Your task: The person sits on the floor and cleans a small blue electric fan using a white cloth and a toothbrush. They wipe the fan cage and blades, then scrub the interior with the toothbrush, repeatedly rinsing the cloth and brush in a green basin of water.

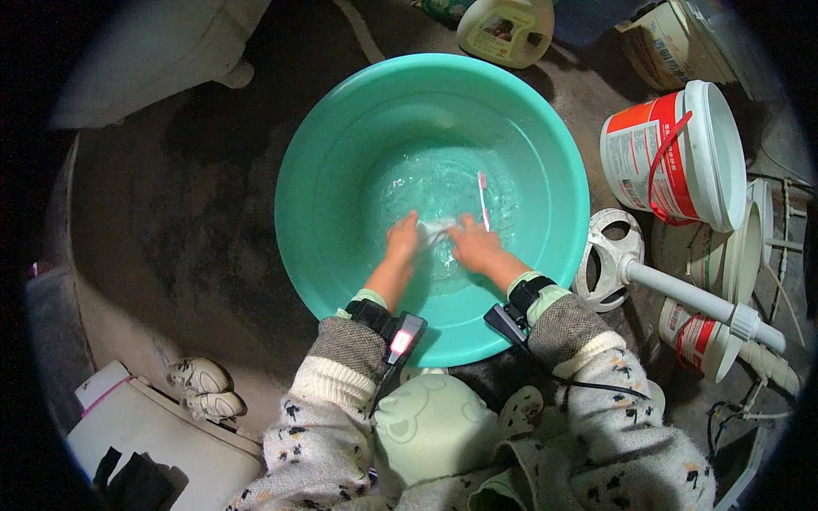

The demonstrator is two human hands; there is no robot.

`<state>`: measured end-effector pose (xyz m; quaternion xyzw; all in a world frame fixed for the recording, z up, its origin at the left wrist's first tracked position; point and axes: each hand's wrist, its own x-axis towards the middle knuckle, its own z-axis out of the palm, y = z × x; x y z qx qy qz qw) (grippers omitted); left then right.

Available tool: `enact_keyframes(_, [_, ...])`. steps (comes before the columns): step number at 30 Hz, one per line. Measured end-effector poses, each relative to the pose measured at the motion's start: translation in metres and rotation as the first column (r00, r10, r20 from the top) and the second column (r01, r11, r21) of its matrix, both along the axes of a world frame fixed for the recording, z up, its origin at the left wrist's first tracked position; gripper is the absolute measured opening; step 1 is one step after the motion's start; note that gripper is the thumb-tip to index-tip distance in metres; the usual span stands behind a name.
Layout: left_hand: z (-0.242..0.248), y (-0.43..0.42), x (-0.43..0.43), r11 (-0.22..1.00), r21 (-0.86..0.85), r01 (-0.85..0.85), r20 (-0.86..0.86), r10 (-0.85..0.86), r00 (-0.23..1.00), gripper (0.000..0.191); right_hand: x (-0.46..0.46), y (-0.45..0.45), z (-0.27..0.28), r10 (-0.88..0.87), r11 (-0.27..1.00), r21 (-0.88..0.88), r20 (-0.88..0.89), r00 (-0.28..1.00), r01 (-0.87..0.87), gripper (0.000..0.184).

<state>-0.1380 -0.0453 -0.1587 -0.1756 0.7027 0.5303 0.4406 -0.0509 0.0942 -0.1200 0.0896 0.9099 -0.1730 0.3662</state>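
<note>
A large green plastic basin point(409, 83) with water in it stands on the floor before me. Over the water, my left hand point(402, 239) grips one end of a small, pale, wet thing point(436, 228), perhaps a cloth. The other end is in my right hand point(474, 244), which is a little blurred. What exactly the pale thing is, I cannot tell. A pink and white toothbrush point(483, 195) lies in the basin just beyond my right hand, bristle end away from me; the near end of its handle is hidden by that hand.
A detergent jug point(508, 32) is at the basin's far side. To the right are a white bucket with a red handle point(645, 153), a white plastic pipe with a round base point(687, 290) and a smaller bucket point(693, 338). Shoes point(208, 377) stand at the lower left beside a white lidded container point(172, 434).
</note>
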Motion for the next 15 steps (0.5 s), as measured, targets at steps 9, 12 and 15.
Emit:
enact_keyframes(9, [0.007,0.008,0.012,0.999,-0.011,-0.049,0.224,0.051,0.973,0.058,0.001,-0.002,-0.013,-0.184,0.979,-0.106,-0.12,0.976,0.172,0.035])
enact_keyframes(12, [0.002,0.01,0.014,0.984,0.161,-0.077,0.423,0.002,0.906,0.054,-0.001,-0.011,-0.004,-0.601,0.6,-0.554,0.162,0.783,0.576,0.028])
enact_keyframes(15, [-0.007,0.013,0.015,0.937,0.253,-0.243,0.564,0.061,0.823,0.044,0.003,-0.022,0.019,-0.665,0.405,-0.734,0.172,0.727,0.545,0.024])
